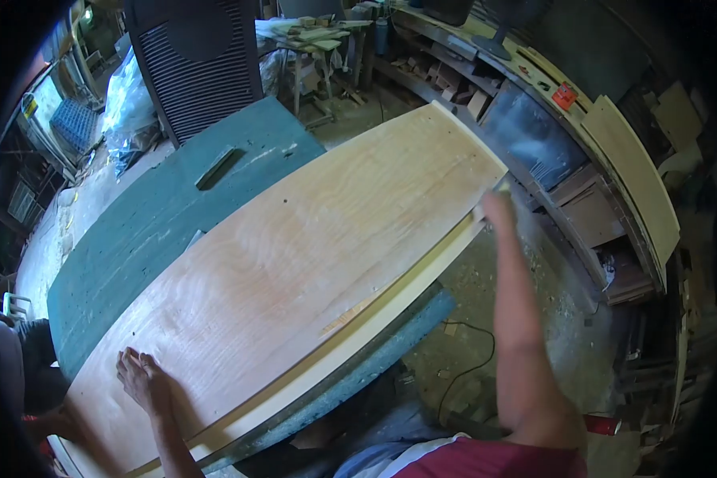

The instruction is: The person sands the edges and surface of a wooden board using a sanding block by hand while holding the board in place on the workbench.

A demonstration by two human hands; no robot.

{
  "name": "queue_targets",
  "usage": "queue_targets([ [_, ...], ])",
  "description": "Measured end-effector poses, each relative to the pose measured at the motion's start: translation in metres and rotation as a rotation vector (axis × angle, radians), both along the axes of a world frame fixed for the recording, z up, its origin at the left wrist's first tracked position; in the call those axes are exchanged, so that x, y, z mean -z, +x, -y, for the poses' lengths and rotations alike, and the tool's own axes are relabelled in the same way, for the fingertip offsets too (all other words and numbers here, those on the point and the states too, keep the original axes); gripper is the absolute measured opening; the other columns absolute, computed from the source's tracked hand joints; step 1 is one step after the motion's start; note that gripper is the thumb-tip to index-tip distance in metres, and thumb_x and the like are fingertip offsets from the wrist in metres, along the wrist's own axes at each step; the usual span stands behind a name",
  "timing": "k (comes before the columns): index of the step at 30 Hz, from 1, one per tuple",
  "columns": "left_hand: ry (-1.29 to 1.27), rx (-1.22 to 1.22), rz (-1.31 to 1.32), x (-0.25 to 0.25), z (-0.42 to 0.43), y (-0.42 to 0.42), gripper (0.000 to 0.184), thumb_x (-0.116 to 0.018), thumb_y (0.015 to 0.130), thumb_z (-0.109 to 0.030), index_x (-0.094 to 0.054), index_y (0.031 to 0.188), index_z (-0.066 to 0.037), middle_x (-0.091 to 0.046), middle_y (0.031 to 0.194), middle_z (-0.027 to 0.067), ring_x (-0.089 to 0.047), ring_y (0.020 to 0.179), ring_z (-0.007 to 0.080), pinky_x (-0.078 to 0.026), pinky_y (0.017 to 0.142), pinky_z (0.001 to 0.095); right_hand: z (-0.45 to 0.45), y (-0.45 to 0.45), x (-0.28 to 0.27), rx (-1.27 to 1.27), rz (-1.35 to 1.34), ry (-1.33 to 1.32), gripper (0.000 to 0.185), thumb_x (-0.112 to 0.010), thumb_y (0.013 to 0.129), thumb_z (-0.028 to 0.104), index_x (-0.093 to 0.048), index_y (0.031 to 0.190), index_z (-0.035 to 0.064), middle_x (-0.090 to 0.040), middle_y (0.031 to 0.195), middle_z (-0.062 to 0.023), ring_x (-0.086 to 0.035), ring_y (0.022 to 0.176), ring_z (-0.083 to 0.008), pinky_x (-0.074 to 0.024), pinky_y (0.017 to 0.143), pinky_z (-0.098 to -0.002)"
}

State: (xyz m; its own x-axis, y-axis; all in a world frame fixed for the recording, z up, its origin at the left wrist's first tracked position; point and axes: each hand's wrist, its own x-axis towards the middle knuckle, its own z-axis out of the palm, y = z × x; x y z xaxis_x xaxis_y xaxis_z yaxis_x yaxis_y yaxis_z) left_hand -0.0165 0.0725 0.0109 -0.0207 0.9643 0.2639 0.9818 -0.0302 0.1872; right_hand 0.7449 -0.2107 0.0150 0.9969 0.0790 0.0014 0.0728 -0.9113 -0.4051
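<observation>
A long plywood panel (pixel 295 239) lies across a green-topped table (pixel 127 263), with a pale strip (pixel 358 334) running under its near edge. My left hand (pixel 145 384) rests on the panel's lower left part, fingers stretched out and holding nothing. At the far right corner, my right hand (pixel 498 209) is closed at the panel's edge. Something small and pale shows beside its fingers, too unclear to name. A dark narrow block (pixel 219 168) lies on the green tabletop beyond the panel.
Another person's hand (pixel 49 426) touches the panel's lower left end. A dark louvred panel (pixel 195 72) stands behind the table. On the right is a workbench (pixel 566 119) with shelves, a fan and an orange-red item (pixel 565 96). A cord (pixel 470 368) trails over the floor.
</observation>
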Motion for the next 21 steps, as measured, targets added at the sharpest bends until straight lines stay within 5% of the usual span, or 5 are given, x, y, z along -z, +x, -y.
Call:
queue_targets([
  [3,0.016,0.009,-0.015,0.004,0.000,-0.007,0.044,-0.058,0.102,-0.023,-0.056,0.138,0.001,-0.051,0.151,0.0214,-0.046,0.140,0.0414,-0.038,0.115,0.0529,-0.017,-0.070,-0.006,0.067,0.099,-0.049,0.054,-0.052,0.099,0.039,-0.063,0.129,-0.0048,-0.074,0.116,-0.0287,-0.073,0.111,-0.0417,-0.0550,0.098,-0.0489],
  [9,-0.067,0.001,0.023,-0.019,0.006,0.013,0.040,-0.058,0.101,-0.021,-0.058,0.134,0.000,-0.053,0.148,0.0218,-0.047,0.138,0.0416,-0.038,0.113,0.0550,0.005,0.010,-0.034,0.026,-0.169,0.122,0.057,-0.054,0.098,0.041,-0.062,0.130,-0.0057,-0.072,0.121,-0.0293,-0.072,0.114,-0.0407,-0.0552,0.099,-0.0483],
  [12,0.006,-0.029,0.050,-0.001,0.003,-0.001,0.040,-0.060,0.100,-0.021,-0.058,0.134,-0.001,-0.053,0.147,0.0214,-0.047,0.138,0.0412,-0.038,0.113,0.0553,-0.002,0.022,0.006,0.049,-0.166,0.127,0.056,-0.054,0.097,0.040,-0.063,0.132,-0.0033,-0.074,0.121,-0.0250,-0.073,0.113,-0.0397,-0.0562,0.097,-0.0481],
  [17,0.042,-0.005,0.049,-0.004,0.004,0.004,0.038,-0.062,0.099,-0.023,-0.059,0.131,-0.003,-0.053,0.147,0.0217,-0.046,0.139,0.0410,-0.037,0.114,0.0546,-0.019,-0.134,0.007,-0.063,0.030,0.052,0.064,-0.051,0.102,0.046,-0.052,0.139,-0.0064,-0.066,0.131,-0.0333,-0.065,0.124,-0.0454,-0.0526,0.103,-0.0507],
  [21,0.010,0.003,0.077,-0.008,0.004,0.005,0.034,-0.062,0.097,-0.023,-0.062,0.125,-0.004,-0.054,0.145,0.0229,-0.047,0.138,0.0412,-0.036,0.114,0.0546,-0.006,0.003,0.040,0.115,0.105,-0.015,0.046,-0.048,0.103,0.035,-0.067,0.121,-0.0037,-0.071,0.120,-0.0302,-0.070,0.114,-0.0456,-0.0564,0.092,-0.0544],
])
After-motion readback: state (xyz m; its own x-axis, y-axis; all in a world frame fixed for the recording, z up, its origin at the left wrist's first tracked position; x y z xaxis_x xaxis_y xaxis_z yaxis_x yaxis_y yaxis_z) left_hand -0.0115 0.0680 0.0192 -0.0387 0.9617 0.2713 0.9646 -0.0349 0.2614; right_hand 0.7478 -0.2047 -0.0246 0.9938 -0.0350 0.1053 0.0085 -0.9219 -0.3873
